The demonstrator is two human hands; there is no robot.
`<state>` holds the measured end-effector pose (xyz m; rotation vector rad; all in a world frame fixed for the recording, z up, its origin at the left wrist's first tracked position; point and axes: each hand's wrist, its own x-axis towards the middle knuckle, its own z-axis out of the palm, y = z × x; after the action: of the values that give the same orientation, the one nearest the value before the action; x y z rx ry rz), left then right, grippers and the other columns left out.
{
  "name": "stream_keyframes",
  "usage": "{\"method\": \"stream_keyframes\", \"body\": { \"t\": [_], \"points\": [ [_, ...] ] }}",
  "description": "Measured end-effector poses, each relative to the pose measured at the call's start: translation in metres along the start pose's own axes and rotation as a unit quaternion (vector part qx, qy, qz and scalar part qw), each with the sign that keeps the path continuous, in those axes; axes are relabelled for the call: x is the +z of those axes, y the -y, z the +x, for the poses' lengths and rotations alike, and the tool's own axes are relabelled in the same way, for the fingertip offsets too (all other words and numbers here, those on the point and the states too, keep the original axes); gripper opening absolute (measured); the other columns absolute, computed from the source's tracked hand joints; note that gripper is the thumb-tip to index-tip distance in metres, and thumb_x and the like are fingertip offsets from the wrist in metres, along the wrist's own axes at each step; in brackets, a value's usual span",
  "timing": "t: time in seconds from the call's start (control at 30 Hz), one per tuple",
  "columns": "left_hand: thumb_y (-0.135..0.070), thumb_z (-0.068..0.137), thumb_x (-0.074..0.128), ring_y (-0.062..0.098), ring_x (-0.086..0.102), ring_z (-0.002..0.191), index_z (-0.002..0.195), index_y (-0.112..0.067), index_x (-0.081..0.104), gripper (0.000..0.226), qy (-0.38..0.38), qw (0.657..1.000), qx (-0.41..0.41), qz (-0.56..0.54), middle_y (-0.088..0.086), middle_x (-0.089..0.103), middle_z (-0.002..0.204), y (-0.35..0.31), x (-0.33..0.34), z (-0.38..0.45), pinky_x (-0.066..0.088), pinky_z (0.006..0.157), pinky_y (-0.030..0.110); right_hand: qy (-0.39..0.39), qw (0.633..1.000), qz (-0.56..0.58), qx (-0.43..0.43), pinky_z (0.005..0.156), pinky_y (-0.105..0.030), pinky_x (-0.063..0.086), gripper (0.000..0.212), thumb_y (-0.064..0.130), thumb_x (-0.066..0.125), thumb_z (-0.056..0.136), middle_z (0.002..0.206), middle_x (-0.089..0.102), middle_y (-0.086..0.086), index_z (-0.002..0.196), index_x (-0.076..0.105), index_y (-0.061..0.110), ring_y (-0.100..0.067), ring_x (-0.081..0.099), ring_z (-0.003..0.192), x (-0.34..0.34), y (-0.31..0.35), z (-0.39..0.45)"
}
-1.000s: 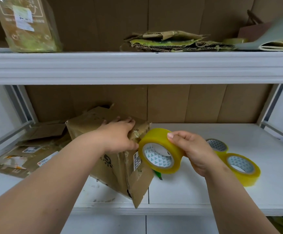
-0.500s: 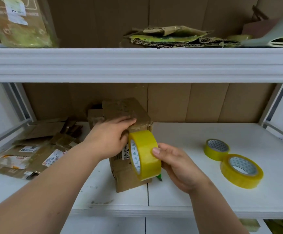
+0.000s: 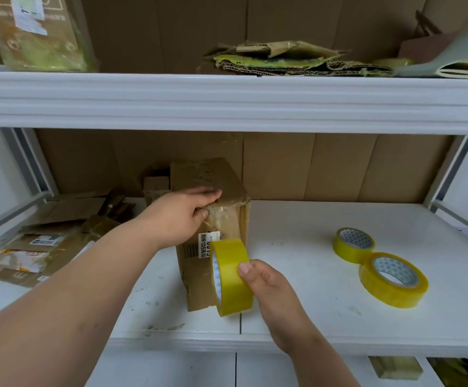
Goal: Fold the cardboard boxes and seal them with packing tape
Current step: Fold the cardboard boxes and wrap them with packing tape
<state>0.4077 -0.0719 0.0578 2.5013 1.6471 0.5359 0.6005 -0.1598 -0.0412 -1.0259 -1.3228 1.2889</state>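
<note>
A brown cardboard box (image 3: 227, 188) stands upright on the white shelf (image 3: 297, 275), a white barcode label on its near face. My left hand (image 3: 177, 216) presses on the box's top front edge, where clear tape shines. My right hand (image 3: 266, 286) holds a yellow tape roll (image 3: 232, 277) on edge against the lower front of the box, thumb on the roll's rim.
Two more yellow tape rolls (image 3: 354, 244) (image 3: 393, 279) lie flat on the shelf at the right. Flattened cardboard (image 3: 45, 241) is piled at the left. The upper shelf (image 3: 227, 99) carries crushed cardboard (image 3: 288, 58) and a bagged box (image 3: 34, 32).
The box went from tilted to standing upright. My right hand has drawn the tape roll down the box's front face, from beside it to near the shelf. My left hand stays on top.
</note>
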Motion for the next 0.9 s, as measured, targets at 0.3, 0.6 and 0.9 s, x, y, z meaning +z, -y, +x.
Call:
{"method": "stream_keyframes", "body": {
  "t": [0.3,0.6,0.9],
  "points": [
    [-0.050,0.081,0.066,0.029,0.037,0.118,0.119,-0.022,0.061,0.047,-0.273,0.959,-0.055,0.045,0.007,0.050,0.127,-0.004,0.030,-0.031,0.033,0.092,0.048,0.019,1.000,-0.021,0.003,0.074,-0.015,0.053,0.040,0.059,0.053,0.088,0.096,0.073,-0.005,0.098,0.072,0.025,-0.007,0.068,0.086,-0.008,-0.002,0.008],
    [-0.069,0.084,0.050,0.015,0.052,0.091,0.104,-0.023,0.066,0.052,-0.264,0.958,-0.091,-0.070,-0.010,0.055,0.093,-0.021,0.056,-0.049,0.049,0.077,0.039,-0.152,0.934,-0.298,0.121,0.081,-0.033,0.050,0.023,0.023,0.052,0.097,0.108,0.070,-0.011,0.102,0.070,0.011,-0.023,0.065,0.096,-0.058,-0.043,0.049],
    [-0.071,0.077,0.059,0.013,0.047,0.111,0.131,-0.030,0.059,0.068,-0.159,0.963,-0.188,-0.106,-0.010,0.059,0.114,-0.042,0.059,-0.055,0.044,0.092,0.033,-0.054,0.746,-0.652,0.123,0.079,-0.037,0.032,0.043,0.056,0.035,0.098,0.118,0.050,-0.004,0.129,0.055,0.033,-0.026,0.057,0.109,-0.054,-0.095,0.086]
  ]
}}
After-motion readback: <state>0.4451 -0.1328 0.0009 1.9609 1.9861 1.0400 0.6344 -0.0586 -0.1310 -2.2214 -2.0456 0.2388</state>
